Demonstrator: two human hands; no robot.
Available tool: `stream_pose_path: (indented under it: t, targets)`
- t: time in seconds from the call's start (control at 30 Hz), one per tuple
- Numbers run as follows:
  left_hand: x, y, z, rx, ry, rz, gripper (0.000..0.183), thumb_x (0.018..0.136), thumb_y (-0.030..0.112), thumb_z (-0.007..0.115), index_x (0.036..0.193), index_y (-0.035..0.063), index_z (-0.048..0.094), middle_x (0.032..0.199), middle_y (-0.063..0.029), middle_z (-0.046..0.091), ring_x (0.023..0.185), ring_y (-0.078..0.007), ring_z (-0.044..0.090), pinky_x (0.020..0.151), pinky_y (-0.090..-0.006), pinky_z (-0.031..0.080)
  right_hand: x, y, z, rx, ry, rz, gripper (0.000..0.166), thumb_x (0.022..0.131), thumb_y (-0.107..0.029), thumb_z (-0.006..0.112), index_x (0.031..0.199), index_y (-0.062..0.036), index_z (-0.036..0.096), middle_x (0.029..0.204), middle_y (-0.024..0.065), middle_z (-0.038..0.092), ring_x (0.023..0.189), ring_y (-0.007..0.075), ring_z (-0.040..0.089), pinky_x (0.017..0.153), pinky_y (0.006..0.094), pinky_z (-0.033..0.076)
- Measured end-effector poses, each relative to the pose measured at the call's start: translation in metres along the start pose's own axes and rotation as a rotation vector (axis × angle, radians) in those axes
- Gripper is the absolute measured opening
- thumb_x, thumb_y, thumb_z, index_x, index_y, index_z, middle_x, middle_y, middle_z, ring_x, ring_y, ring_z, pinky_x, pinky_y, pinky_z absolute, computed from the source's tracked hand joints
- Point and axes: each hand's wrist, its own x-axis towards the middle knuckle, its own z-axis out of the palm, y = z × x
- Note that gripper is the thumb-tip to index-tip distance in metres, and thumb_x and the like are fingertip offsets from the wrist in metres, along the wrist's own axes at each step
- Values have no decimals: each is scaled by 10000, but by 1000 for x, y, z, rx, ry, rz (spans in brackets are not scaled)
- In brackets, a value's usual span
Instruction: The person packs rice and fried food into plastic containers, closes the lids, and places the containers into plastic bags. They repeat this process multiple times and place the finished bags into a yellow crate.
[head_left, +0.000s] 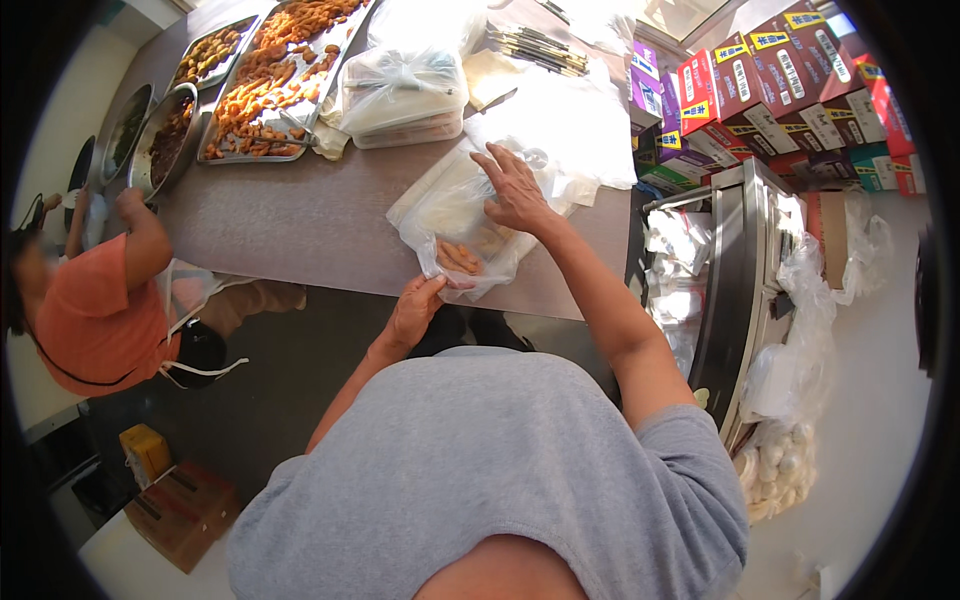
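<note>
A clear plastic bag (491, 279) lies over a food container near the table's front edge; orange-brown fried pieces (459, 257) show through its near end. My left hand (417, 306) pinches the bag's near left corner between thumb and fingers. Above the bag's far right part is my right hand (516, 189), its fingers spread; whether it touches the plastic cannot be told. Beyond, bagged lidded containers (405, 97) are stacked, with a knotted bag top. Several thin dark-wrapped sticks, perhaps chopsticks (540, 51), lie on white plastic bags (570, 124) at the back.
Metal trays of fried food (285, 82) and metal bowls (166, 139) stand at the back left of the table (300, 217). A co-worker in an orange shirt (97, 322) reaches towards the bowls. Printed cartons (780, 75) and a metal-framed rack (739, 285) are on the right.
</note>
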Motion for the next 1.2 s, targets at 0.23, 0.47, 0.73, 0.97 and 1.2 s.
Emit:
stream_pose_path:
  t: [0.23, 0.47, 0.73, 0.97, 1.2]
  targets:
    - [-14, -17, -11, 34, 21, -151, 289, 1003, 203, 400, 1095, 22, 606, 1124, -105, 649, 1092, -188, 582, 1003, -351, 440, 26, 48, 3, 430, -78, 499, 193, 941, -210, 522, 944, -36, 605, 735, 114, 661, 696, 249, 630, 679, 387, 478]
    - [-15, -9, -8, 150, 5, -56, 292, 997, 204, 413, 1101, 31, 623, 1074, -67, 656, 1033, -141, 587, 938, -286, 445, 18, 25, 16, 25, -169, -98, 299, 787, -83, 609, 1084, -109, 591, 1286, 113, 539, 1192, 298, 492, 903, 438, 451]
    - [-17, -10, -31, 319, 204, 95, 300, 1018, 229, 402, 1060, 19, 612, 1006, -56, 637, 994, -128, 601, 897, -278, 477, 43, 18, 6, 175, -275, 125, 230, 914, -259, 581, 942, -32, 555, 757, 177, 629, 719, 375, 600, 682, 447, 447]
    - [-13, 0, -16, -421, 200, -31, 280, 1042, 201, 331, 1142, 15, 514, 1153, -126, 598, 1096, -241, 606, 964, -393, 501, -28, 67, -21, 58, -622, 211, 375, 861, -388, 656, 919, -20, 610, 850, 195, 660, 819, 362, 630, 727, 437, 463]
    - [-5, 32, -12, 408, 233, 253, 263, 1044, 212, 342, 1114, 4, 488, 976, -123, 631, 910, -236, 674, 813, -391, 584, 1, 31, -67, 1, -368, 335, 279, 894, -287, 620, 853, -11, 614, 746, 165, 653, 718, 338, 628, 691, 417, 468]
